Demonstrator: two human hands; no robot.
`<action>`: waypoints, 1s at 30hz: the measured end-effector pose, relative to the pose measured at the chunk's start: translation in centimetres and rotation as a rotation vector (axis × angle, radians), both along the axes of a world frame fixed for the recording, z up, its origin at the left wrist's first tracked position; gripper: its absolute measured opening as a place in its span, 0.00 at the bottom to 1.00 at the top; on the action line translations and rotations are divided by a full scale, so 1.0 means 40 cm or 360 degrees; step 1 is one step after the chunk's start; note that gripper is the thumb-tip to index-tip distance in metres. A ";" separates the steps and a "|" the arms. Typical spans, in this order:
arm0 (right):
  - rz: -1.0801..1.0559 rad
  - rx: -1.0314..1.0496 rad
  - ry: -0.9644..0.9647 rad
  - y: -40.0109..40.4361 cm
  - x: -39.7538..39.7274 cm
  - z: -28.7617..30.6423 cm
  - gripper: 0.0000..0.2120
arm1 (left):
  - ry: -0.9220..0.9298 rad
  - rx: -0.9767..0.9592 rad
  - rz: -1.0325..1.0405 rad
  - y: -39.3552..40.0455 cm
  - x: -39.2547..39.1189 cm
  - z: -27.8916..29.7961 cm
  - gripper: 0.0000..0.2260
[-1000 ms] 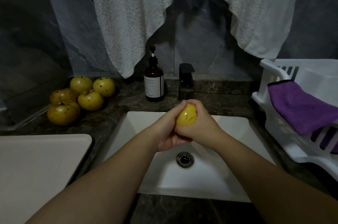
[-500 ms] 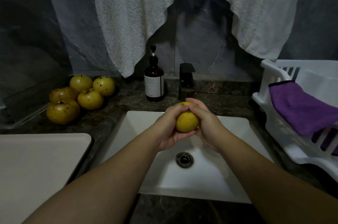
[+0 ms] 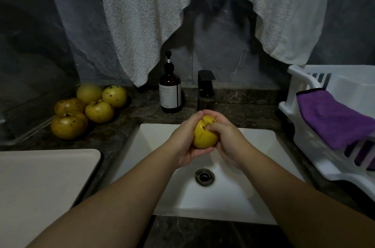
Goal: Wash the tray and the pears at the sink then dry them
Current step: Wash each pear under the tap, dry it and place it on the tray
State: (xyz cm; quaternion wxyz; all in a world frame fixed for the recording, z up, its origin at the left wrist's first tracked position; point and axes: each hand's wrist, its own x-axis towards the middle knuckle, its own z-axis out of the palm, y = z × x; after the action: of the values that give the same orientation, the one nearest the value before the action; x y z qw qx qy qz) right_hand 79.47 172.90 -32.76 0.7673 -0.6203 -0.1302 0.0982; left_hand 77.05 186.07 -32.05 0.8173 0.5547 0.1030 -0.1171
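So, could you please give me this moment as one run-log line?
step: washing pear | left hand: holds pear | right hand: rubs pear | place: over sink | waiting: five pears on counter

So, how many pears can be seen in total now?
6. One pear is held by both hands over the sink. Five pears lie clustered on the counter at left; others may be hidden behind them.

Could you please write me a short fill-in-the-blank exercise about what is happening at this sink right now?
1. Both hands hold one pear above the white ____.
2. The number of pears lying on the counter at the left is ____.
3. The cloth draped over the white rack is coloured ____.
4. The brown pump bottle stands to the ____ of the black tap.

Missing words: sink; five; purple; left
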 end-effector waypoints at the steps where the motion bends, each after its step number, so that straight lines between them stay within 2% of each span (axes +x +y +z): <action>1: 0.0016 0.0034 0.0010 0.000 -0.001 0.001 0.19 | 0.0009 -0.0013 0.0004 0.001 0.000 0.001 0.25; 4: 0.0020 0.0018 -0.0004 0.000 -0.006 0.007 0.19 | 0.0010 -0.0046 0.0024 0.002 0.002 0.002 0.25; 7: 0.0001 -0.0183 -0.0067 -0.001 -0.015 0.017 0.20 | 0.0027 -0.0090 0.0059 0.002 0.004 0.002 0.24; 9: -0.0031 -0.0572 -0.0196 -0.001 -0.024 0.019 0.21 | 0.0065 -0.0235 0.0132 0.005 0.007 0.005 0.23; 12: 0.0014 -0.1183 -0.0482 0.008 -0.039 0.009 0.37 | 0.0095 -0.0391 0.0173 0.017 0.010 0.005 0.24; 13: 0.0007 -0.1341 -0.0595 0.015 -0.045 0.009 0.40 | 0.0107 -0.0417 0.0170 0.021 0.008 0.004 0.24; 17: -0.0214 -0.1716 -0.0955 0.022 -0.057 0.022 0.36 | 0.0139 -0.0502 0.0190 0.023 0.006 0.003 0.25; 22: -0.0348 -0.1778 -0.1017 0.014 -0.071 0.034 0.24 | 0.0152 -0.0470 0.0235 0.028 0.005 0.003 0.25; 26: -0.0338 -0.1731 -0.1020 0.016 -0.082 0.038 0.26 | 0.0144 -0.0487 0.0247 0.024 0.002 0.006 0.25; 30: -0.0355 -0.1698 -0.0967 0.015 -0.084 0.044 0.22 | 0.0155 -0.0469 0.0250 0.026 0.001 0.006 0.26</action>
State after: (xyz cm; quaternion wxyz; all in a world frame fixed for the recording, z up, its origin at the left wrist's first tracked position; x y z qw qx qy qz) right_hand 76.10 173.50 -30.99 0.2860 -0.9282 -0.2101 -0.1117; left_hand 77.10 187.11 -31.82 0.8904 0.4128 0.1673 -0.0935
